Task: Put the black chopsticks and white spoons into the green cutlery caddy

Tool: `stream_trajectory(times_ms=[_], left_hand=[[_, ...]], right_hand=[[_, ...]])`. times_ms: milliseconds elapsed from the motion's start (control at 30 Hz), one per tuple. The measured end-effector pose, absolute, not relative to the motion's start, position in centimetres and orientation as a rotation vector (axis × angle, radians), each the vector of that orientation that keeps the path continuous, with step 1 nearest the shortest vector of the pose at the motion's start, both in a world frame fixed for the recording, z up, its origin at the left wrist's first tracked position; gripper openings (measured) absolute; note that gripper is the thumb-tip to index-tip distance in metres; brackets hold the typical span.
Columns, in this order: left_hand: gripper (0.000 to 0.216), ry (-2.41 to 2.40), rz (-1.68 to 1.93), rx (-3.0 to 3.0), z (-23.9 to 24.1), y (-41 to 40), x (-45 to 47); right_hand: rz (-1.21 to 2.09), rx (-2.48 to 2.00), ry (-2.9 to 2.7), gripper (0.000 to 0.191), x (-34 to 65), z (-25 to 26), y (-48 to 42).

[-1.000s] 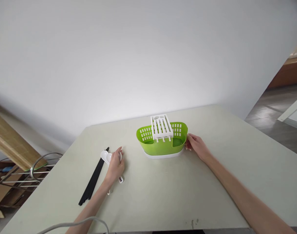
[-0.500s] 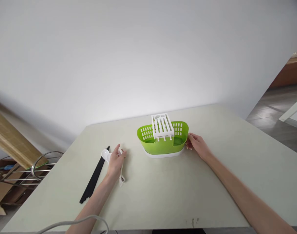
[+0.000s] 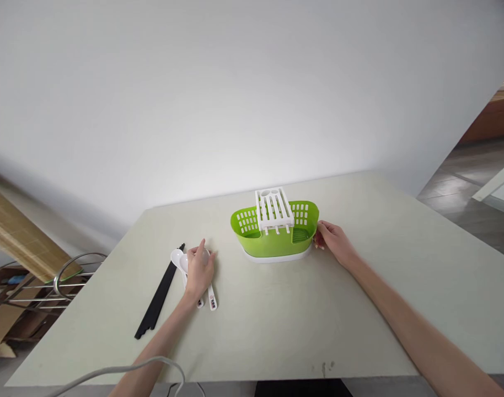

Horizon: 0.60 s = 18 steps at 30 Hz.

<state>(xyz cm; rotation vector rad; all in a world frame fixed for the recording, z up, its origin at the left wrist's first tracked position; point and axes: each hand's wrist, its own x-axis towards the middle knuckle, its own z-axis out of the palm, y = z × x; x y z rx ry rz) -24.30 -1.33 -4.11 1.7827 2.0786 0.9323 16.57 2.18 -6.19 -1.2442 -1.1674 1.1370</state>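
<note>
A green slotted plastic basket (image 3: 272, 242) on a white base stands at the middle of the pale table (image 3: 277, 325), with a white slatted insert (image 3: 272, 209) on top. My right hand (image 3: 333, 242) grips the basket's right end, fingers closed against it. My left hand (image 3: 199, 270) lies over several white spoons (image 3: 178, 258) to the left of the basket, fingers curled round one of them. Two spoon handles (image 3: 213, 300) stick out below the palm. Black chopsticks (image 3: 159, 295) lie just left of the spoons.
A metal wire rack (image 3: 70, 273) and cardboard boxes (image 3: 4, 331) stand on the floor past the table's left edge, under a slanted bamboo board (image 3: 16, 237). A white cable (image 3: 123, 372) crosses the near edge. A white wall rises behind; grey floor shows at right.
My left hand had a spoon raised half a second ago; now it is lower over the spoons, with two handles lying on the table. My right hand stays on the basket.
</note>
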Motion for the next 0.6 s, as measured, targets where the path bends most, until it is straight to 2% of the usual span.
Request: stream_trajectory(times_ms=[267, 600], left_hand=[[0.037, 1.785, 0.808, 2.184, -3.7, -2.1, -26.0], [0.035, 1.594, 0.562, 2.488, -2.1, -2.4, -27.6]], right_hand=[[1.130, -1.254, -1.169, 0.051, 16.4, -5.8, 2.0], [1.126, -1.257, -1.175, 0.050, 16.4, -5.8, 1.9]])
